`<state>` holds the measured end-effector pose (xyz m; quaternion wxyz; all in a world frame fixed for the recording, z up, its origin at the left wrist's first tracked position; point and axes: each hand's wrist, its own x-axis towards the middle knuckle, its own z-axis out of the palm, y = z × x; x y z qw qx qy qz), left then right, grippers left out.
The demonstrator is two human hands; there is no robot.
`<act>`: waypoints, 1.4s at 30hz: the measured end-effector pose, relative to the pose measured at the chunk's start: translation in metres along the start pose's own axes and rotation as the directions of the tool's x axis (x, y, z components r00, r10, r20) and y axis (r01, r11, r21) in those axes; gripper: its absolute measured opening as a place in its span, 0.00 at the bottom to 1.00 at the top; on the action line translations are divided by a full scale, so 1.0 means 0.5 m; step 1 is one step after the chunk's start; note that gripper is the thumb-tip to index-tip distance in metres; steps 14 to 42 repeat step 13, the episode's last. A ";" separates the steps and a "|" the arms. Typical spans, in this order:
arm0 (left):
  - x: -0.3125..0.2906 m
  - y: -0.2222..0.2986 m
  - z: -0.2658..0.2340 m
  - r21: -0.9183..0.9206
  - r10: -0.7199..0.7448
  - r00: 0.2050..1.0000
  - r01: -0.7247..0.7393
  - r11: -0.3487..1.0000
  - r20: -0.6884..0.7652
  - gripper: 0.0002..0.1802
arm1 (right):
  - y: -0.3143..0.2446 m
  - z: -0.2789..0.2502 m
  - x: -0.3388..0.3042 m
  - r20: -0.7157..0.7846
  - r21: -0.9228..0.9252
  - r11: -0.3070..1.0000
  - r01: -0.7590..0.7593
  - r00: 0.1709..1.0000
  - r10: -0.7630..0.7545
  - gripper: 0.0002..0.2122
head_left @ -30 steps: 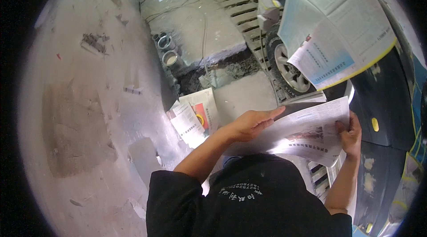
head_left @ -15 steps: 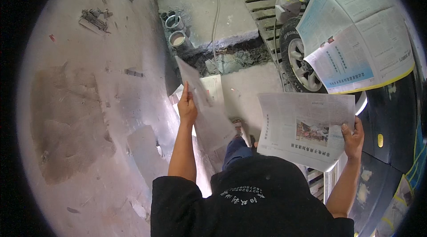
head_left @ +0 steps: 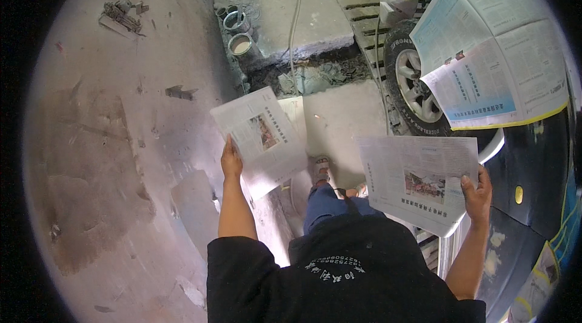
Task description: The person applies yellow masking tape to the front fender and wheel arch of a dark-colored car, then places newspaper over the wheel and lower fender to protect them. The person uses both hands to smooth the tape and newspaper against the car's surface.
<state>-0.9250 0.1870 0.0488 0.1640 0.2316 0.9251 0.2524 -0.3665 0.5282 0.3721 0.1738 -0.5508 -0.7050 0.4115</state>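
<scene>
My left hand [head_left: 231,158] grips the lower left edge of a newspaper sheet [head_left: 248,126], its printed face with a photo turned up. Out to the right, my right hand [head_left: 477,194] pinches the right edge of another newspaper sheet [head_left: 388,168], thumb on top and fingers behind. The two sheets are apart, one on each side of my legs. Beyond the right-hand sheet, more newspaper [head_left: 485,50] covers part of a dark vehicle [head_left: 521,171], with yellow tape along its lower edge. Further paper lies beneath the left sheet, mostly hidden.
A stained wall [head_left: 91,159] runs along the left. Open paint cans [head_left: 240,45] stand beside it, near a broken trench [head_left: 315,77] in the concrete. The vehicle's wheel [head_left: 418,86] is at the right, next to a slatted floor grate [head_left: 357,4]. A hose [head_left: 296,26] trails across the concrete.
My left hand has moved left and slightly nearer, and its sheet has turned from nearly edge-on to face up. The right-hand sheet has shifted only a little.
</scene>
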 end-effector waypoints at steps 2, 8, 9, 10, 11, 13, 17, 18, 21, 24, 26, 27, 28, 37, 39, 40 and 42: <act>-0.007 0.000 0.018 0.218 -0.147 0.988 0.133 0.967 0.050 0.35 | -0.004 0.007 -0.007 0.010 -0.052 0.999 0.006 1.000 -0.006 0.19; -0.074 0.096 0.104 -0.023 0.006 0.968 -0.001 1.000 0.252 0.30 | -0.035 0.039 -0.036 0.003 -0.025 0.999 -0.032 0.999 0.032 0.19; -0.084 0.129 0.114 -0.081 0.033 0.953 -0.010 0.997 0.300 0.29 | -0.039 0.040 -0.040 -0.012 -0.031 0.999 -0.039 0.999 0.038 0.19; -0.090 0.132 0.140 -0.068 0.082 0.940 -0.063 0.996 0.331 0.30 | -0.035 0.038 -0.037 0.012 -0.025 0.999 -0.034 0.999 0.034 0.20; -0.095 0.170 0.162 -0.089 0.146 0.938 -0.125 0.988 0.313 0.31 | -0.042 0.030 -0.035 0.027 -0.046 0.999 -0.027 0.999 0.028 0.20; -0.115 0.271 0.161 -0.313 0.057 0.883 0.104 0.944 0.466 0.33 | -0.059 0.005 -0.048 -0.003 -0.083 0.996 -0.041 0.999 0.041 0.20; -0.115 0.271 0.161 -0.313 0.057 0.883 0.104 0.944 0.466 0.33 | -0.059 0.005 -0.048 -0.003 -0.083 0.996 -0.041 0.999 0.041 0.20; -0.115 0.271 0.161 -0.313 0.057 0.883 0.104 0.944 0.466 0.33 | -0.059 0.005 -0.048 -0.003 -0.083 0.996 -0.041 0.999 0.041 0.20; -0.115 0.271 0.161 -0.313 0.057 0.883 0.104 0.944 0.466 0.33 | -0.059 0.005 -0.048 -0.003 -0.083 0.996 -0.041 0.999 0.041 0.20; -0.115 0.271 0.161 -0.313 0.057 0.883 0.104 0.944 0.466 0.33 | -0.059 0.005 -0.048 -0.003 -0.083 0.996 -0.041 0.999 0.041 0.20; -0.115 0.271 0.161 -0.313 0.057 0.883 0.104 0.944 0.466 0.33 | -0.059 0.005 -0.048 -0.003 -0.083 0.996 -0.041 0.999 0.041 0.20; -0.115 0.271 0.161 -0.313 0.057 0.883 0.104 0.944 0.466 0.33 | -0.059 0.005 -0.048 -0.003 -0.083 0.996 -0.041 0.999 0.041 0.20; -0.115 0.271 0.161 -0.313 0.057 0.883 0.104 0.944 0.466 0.33 | -0.059 0.005 -0.048 -0.003 -0.083 0.996 -0.041 0.999 0.041 0.20; -0.115 0.271 0.161 -0.313 0.057 0.883 0.104 0.944 0.466 0.33 | -0.059 0.005 -0.048 -0.003 -0.083 0.996 -0.041 0.999 0.041 0.20; -0.115 0.271 0.161 -0.313 0.057 0.883 0.104 0.944 0.466 0.33 | -0.059 0.005 -0.048 -0.003 -0.083 0.996 -0.041 0.999 0.041 0.20; -0.115 0.271 0.161 -0.313 0.057 0.883 0.104 0.944 0.466 0.33 | -0.059 0.005 -0.048 -0.003 -0.083 0.996 -0.041 0.999 0.041 0.20; -0.115 0.271 0.161 -0.313 0.057 0.883 0.104 0.944 0.466 0.33 | -0.059 0.005 -0.048 -0.003 -0.083 0.996 -0.041 0.999 0.041 0.20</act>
